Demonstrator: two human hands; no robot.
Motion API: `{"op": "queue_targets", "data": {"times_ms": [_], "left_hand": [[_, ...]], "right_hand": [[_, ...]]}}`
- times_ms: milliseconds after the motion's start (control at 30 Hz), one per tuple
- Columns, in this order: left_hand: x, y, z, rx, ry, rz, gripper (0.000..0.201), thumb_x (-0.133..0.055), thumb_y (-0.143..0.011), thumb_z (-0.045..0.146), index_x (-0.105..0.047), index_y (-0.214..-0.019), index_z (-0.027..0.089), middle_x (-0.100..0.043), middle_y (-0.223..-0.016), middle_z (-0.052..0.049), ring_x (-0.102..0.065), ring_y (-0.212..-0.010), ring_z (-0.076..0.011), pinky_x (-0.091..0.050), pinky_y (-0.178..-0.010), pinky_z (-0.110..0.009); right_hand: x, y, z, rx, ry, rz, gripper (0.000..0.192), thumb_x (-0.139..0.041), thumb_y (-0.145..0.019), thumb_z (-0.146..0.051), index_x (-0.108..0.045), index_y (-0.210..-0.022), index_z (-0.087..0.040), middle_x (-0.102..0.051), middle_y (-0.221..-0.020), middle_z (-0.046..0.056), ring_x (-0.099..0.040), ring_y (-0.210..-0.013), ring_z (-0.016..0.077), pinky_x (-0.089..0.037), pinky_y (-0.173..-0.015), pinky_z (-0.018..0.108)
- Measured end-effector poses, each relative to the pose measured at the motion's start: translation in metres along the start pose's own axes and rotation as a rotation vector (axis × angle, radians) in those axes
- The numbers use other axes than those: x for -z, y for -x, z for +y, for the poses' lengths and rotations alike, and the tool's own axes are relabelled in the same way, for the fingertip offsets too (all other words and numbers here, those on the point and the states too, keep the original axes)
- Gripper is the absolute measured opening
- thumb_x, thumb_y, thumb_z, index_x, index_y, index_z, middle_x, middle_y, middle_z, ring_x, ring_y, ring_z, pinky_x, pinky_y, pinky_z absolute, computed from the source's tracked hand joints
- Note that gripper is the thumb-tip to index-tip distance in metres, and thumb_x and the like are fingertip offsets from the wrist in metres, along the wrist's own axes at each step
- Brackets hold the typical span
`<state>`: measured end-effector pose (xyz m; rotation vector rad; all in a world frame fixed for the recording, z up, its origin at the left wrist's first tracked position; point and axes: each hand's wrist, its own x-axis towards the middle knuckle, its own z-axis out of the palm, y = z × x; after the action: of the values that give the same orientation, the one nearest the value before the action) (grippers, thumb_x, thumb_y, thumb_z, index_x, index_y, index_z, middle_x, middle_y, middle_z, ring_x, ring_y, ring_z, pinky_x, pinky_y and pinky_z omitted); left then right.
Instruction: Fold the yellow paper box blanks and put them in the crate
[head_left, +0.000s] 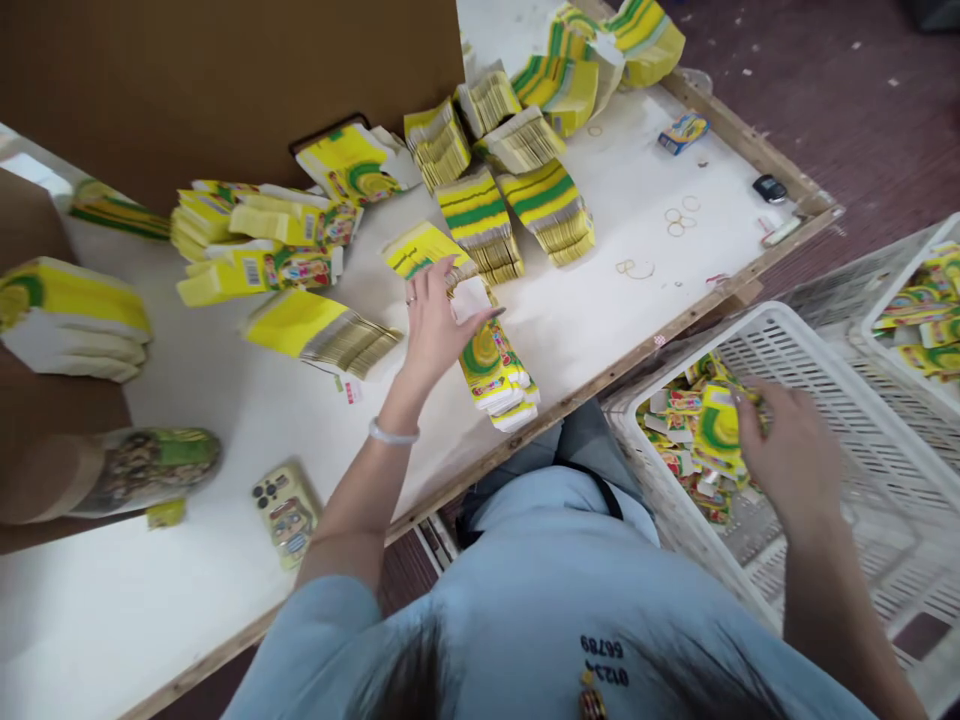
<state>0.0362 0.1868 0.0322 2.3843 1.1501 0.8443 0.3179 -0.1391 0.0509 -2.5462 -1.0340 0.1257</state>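
Note:
My left hand (437,322) rests with spread fingers on a row of flat yellow and green cartons (495,372) lying on the white table (600,300). It touches the white flap of the top carton. My right hand (787,455) reaches into a white plastic crate (757,330) on my right and grips a yellow and green carton (716,430) from the loose pile inside.
Several stacks of the same cartons (480,215) cover the far part of the table. A brown cardboard sheet (225,80) stands behind them. A phone (287,512) lies near the front edge. Rubber bands (675,220) lie at right. A second crate (922,300) holds more cartons.

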Motion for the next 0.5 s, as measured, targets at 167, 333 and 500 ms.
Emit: {"op": "queue_targets", "data": {"times_ms": [167, 333, 500], "left_hand": [[-0.021, -0.052, -0.045, 0.102, -0.051, -0.162, 0.027, -0.084, -0.081, 0.038, -0.068, -0.085, 0.016, -0.066, -0.087, -0.006, -0.059, -0.09, -0.0236, -0.048, -0.096, -0.044], [0.001, -0.047, -0.025, -0.176, -0.019, -0.007, 0.042, -0.047, -0.105, 0.049, -0.075, -0.097, 0.019, -0.07, -0.123, -0.013, -0.061, -0.115, -0.0272, -0.043, -0.107, -0.047], [0.023, -0.006, 0.053, -0.213, 0.256, 0.099, 0.054, -0.032, -0.109, 0.05, -0.07, -0.086, 0.018, -0.062, -0.07, -0.002, -0.059, -0.063, -0.0138, -0.045, -0.063, -0.027]], "right_hand": [[-0.006, -0.005, 0.003, 0.094, 0.178, 0.211, 0.058, -0.054, -0.096, -0.052, -0.064, -0.137, -0.011, -0.071, -0.122, 0.025, -0.066, -0.115, 0.0398, -0.053, -0.101, 0.052], [-0.033, -0.008, -0.051, 0.298, -0.136, 0.217, 0.049, -0.053, -0.1, -0.049, -0.061, -0.137, -0.018, -0.071, -0.123, 0.018, -0.066, -0.116, 0.0344, -0.053, -0.103, 0.055], [-0.053, -0.015, -0.137, 0.694, -0.449, 0.358, 0.063, -0.061, -0.098, -0.043, -0.04, -0.154, -0.024, -0.059, -0.145, 0.018, -0.055, -0.138, 0.0347, -0.046, -0.115, 0.06]]}}
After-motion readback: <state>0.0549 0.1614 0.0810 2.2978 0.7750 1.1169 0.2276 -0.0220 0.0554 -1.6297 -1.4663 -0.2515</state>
